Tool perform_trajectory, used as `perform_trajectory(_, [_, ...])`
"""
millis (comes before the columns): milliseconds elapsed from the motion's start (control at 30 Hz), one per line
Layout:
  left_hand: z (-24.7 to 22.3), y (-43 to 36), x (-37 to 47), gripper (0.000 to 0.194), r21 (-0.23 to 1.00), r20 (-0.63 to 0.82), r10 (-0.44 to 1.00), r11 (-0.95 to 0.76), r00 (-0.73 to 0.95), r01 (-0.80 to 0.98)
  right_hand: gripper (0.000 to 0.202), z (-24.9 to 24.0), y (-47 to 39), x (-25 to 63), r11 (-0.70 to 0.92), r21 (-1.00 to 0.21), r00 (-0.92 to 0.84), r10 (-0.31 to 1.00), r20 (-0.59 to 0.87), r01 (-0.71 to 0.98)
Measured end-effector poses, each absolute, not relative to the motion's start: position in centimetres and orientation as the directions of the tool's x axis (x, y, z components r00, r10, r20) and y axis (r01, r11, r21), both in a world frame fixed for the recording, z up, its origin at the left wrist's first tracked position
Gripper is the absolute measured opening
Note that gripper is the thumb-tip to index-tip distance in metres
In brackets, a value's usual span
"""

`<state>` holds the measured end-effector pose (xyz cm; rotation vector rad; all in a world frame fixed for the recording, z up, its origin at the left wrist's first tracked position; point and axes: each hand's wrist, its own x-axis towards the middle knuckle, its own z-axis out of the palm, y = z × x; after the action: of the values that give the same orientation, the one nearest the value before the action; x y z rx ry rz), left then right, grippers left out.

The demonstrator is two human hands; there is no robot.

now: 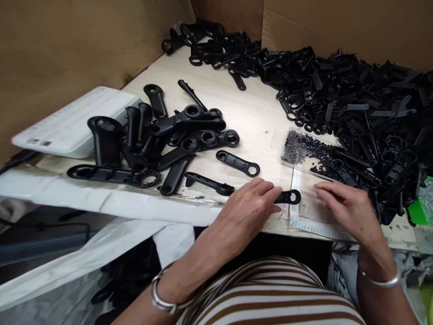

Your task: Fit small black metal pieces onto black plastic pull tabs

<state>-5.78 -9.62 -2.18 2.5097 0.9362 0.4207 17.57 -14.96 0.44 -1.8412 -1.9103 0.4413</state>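
At the table's front edge, my left hand (pixel 248 205) is closed on a black plastic arm with a ring end (pixel 291 197). The ring sticks out to the right of the fingers; the rest is under the hand. My right hand (pixel 352 210) hovers to the right, thumb and fingertips pinched together over a clear flat bag or sheet (pixel 309 198). Whatever the pinch holds is too small or hidden to see. Just behind, a clear shallow tray (pixel 287 160) contains small metal and black pieces. Another black arm (pixel 237 163) lies open side up behind my left hand.
A loose pile of black plastic arms (pixel 176 128) covers the left of the table. A far larger heap of black parts (pixel 355 99) fills the back and right. A white box-like device (pixel 81 119) sits at left, a green container (pixel 421 205) at far right. Cardboard walls (pixel 345 27) enclose the back.
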Motion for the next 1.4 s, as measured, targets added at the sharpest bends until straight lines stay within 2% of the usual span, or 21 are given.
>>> perform_trajectory(100, [-1.6, -9.1, -5.9, 0.007, 0.480, 0.183, 0.665, -0.703, 0.724, 0.524, 0.023, 1.7, -12.5, 18.6, -0.025, -0.270, 0.053, 0.994, 0.096, 0.962])
perform_trajectory(167, [-1.1, -8.7, -6.0, 0.009, 0.458, 0.214, 0.662, -0.718, 0.719, 0.525, 0.025, 2.1, -10.7, 18.3, -0.061, -0.080, 0.063, 0.998, 0.024, 0.995])
perform_trajectory(233, [-0.5, -8.2, -6.2, 0.012, 0.413, 0.224, 0.652, -0.737, 0.724, 0.536, 0.026, 2.1, -9.1, 17.7, -0.074, 0.059, 0.077, 0.996, -0.050, 0.995])
perform_trajectory(333, [0.5, -7.0, -6.5, 0.015, 0.342, 0.205, 0.635, -0.759, 0.745, 0.553, 0.027, 1.6, -7.5, 16.8, -0.084, 0.163, 0.104, 0.987, -0.124, 0.983])
perform_trajectory(433, [1.2, -5.3, -6.2, 0.019, 0.329, 0.158, 0.636, -0.755, 0.755, 0.567, 0.028, 1.2, -7.0, 16.7, -0.084, 0.180, 0.115, 0.979, -0.170, 0.980])
perform_trajectory(500, [1.6, -4.0, -5.5, 0.022, 0.350, 0.123, 0.634, -0.748, 0.764, 0.565, 0.028, 1.3, -7.0, 17.0, -0.085, 0.144, 0.108, 0.981, -0.159, 0.986])
perform_trajectory(567, [1.8, -2.7, -4.2, 0.025, 0.380, 0.079, 0.622, -0.741, 0.779, 0.553, 0.026, 1.5, -7.4, 17.7, -0.088, 0.044, 0.092, 0.990, -0.104, 0.995])
perform_trajectory(667, [2.1, -1.1, -1.6, 0.027, 0.405, -0.005, 0.597, -0.732, 0.802, 0.548, 0.018, 1.8, -8.5, 18.7, -0.035, -0.220, 0.044, 0.998, 0.034, 0.975])
perform_trajectory(767, [1.6, -0.1, 1.1, 0.026, 0.342, -0.049, 0.541, -0.781, 0.839, 0.523, 0.012, 1.6, -10.0, 19.5, 0.017, -0.424, 0.052, 0.987, 0.153, 0.906])
perform_trajectory(933, [-0.9, 0.5, 3.5, 0.027, 0.279, 0.121, 0.398, -0.893, 0.910, 0.353, 0.011, 1.0, -12.2, 19.7, 0.014, -0.522, 0.091, 0.980, 0.175, 0.853])
perform_trajectory(1100, [-1.4, 0.4, 3.4, 0.027, 0.270, 0.124, 0.395, -0.896, 0.910, 0.352, 0.012, 0.6, -13.4, 19.7, -0.007, -0.625, 0.122, 0.983, 0.141, 0.781])
perform_trajectory(1167, [-0.8, 0.5, 2.9, 0.026, 0.323, 0.121, 0.438, -0.866, 0.891, 0.381, 0.012, 0.3, -13.5, 19.8, -0.042, -0.713, 0.171, 0.979, 0.110, 0.700])
perform_trajectory(1233, [-0.1, 0.5, 2.4, 0.025, 0.431, 0.114, 0.523, -0.792, 0.845, 0.432, 0.012, 0.1, -13.5, 19.7, -0.073, -0.806, 0.227, 0.971, 0.077, 0.587])
perform_trajectory(1333, [1.0, -0.1, 1.3, 0.020, 0.667, 0.112, 0.667, -0.600, 0.737, 0.442, 0.012, 0.2, -13.3, 19.3, -0.082, -0.900, 0.275, 0.960, 0.044, 0.428])
perform_trajectory(1400, [1.5, -1.1, 0.6, 0.011, 0.842, 0.084, 0.740, -0.411, 0.668, 0.350, 0.010, 0.5, -13.2, 18.7, -0.074, -0.930, 0.277, 0.960, 0.031, 0.360])
